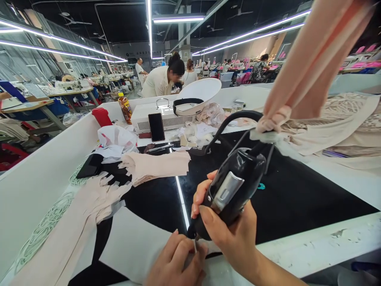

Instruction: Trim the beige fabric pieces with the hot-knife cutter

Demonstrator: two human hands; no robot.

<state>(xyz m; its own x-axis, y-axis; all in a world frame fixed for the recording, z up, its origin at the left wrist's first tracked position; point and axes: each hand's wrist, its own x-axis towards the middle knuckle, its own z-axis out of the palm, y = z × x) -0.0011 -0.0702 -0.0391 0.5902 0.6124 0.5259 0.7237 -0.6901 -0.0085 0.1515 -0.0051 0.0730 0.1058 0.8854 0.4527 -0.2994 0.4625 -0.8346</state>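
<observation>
My right hand is wrapped round a black corded power tool with a silver plate on its side, tilted with its narrow end down to the left. A thick black cable leaves its top, where knotted pale pink cloth stretches up to the upper right. At the tool's lower tip, my left hand is closed, thumb and fingers pinched together low over the table. What it pinches is mostly hidden. A thin metal part shows at those fingertips. Just left lies a pale, curved flat piece on the black table surface.
Stacked pale pink fabric pieces lie ahead, with longer strips and green cord along the left. A phone leans on a white box. Beige fabric is piled right. A person bends beyond the table.
</observation>
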